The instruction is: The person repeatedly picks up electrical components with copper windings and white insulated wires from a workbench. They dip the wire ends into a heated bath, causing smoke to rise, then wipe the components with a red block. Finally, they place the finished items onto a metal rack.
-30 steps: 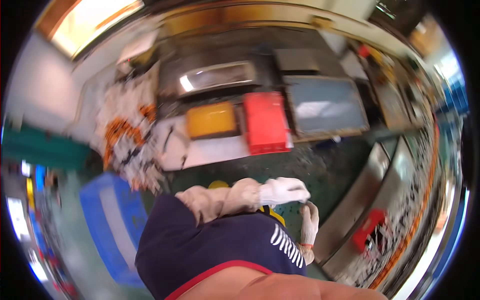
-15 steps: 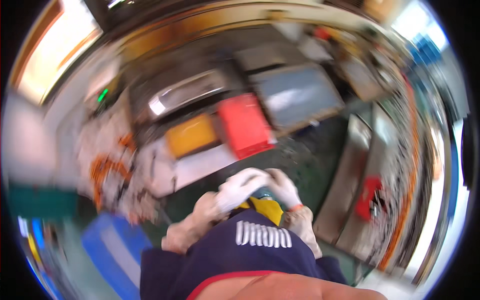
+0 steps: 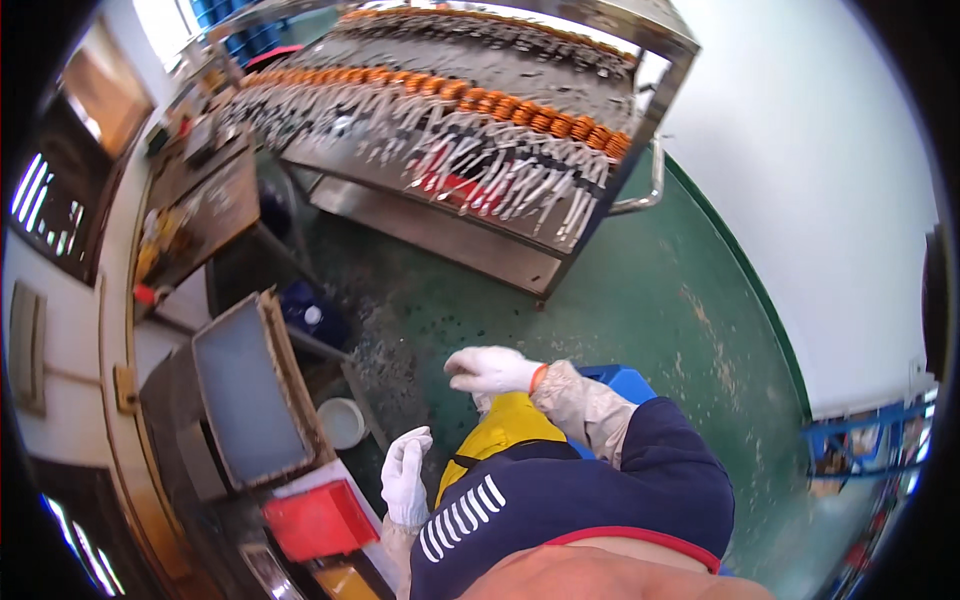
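White gloves cover both my hands. My right hand (image 3: 495, 370) hovers in front of my body with its fingers stretched to the left, and nothing shows in it. Lower down, beside my left hip, my left hand (image 3: 406, 475) hangs with loosely bent fingers and no object visible in it. Neither hand touches a thing. Nearest to the left one are a red box (image 3: 318, 521) and a white bucket (image 3: 342, 423). Between the hands a yellow apron (image 3: 510, 425) shows over my front. Ahead stands a metal rack cart (image 3: 430, 235) holding rows of orange wire coils (image 3: 480, 100) with white leads.
On my left, a wood-framed tank (image 3: 255, 390) of greyish liquid stands on the bench. A dark blue jug (image 3: 315, 314) sits behind it. Farther off is a wooden table (image 3: 215, 215). Blue shelving (image 3: 870, 440) stands at the right. Green floor (image 3: 660, 300) lies between.
My view has swung right: the bench with red and yellow boxes shifted from ahead to lower left, and the coil cart came ahead. My hands, close together before, are now apart.
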`<state>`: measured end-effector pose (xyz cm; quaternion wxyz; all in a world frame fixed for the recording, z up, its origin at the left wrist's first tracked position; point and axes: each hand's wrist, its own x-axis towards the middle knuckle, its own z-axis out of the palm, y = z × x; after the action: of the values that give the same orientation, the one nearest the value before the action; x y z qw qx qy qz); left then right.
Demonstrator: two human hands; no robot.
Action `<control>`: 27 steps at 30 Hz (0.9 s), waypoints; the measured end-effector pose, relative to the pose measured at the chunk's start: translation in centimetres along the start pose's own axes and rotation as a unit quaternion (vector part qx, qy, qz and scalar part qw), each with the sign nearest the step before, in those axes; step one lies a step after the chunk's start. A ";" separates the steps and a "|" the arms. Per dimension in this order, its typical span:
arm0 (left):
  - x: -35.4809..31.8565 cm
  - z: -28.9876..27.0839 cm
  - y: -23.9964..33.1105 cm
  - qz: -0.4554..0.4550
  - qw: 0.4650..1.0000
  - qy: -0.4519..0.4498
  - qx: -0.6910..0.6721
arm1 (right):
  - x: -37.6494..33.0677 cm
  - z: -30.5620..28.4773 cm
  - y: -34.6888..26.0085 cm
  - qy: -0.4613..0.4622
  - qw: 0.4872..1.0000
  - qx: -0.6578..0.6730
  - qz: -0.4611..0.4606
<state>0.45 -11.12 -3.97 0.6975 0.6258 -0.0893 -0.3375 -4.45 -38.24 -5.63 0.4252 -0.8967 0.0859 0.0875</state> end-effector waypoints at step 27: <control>45.3 12.2 28.5 0.372 0.768 -0.061 0.517 | 0.1 -51.3 8.0 0.623 0.395 -0.653 0.172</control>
<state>38.23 -47.73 11.58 0.3327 0.7874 -0.5189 0.0082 -1.88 -83.18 20.32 -0.4868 -0.6713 0.3960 -0.3944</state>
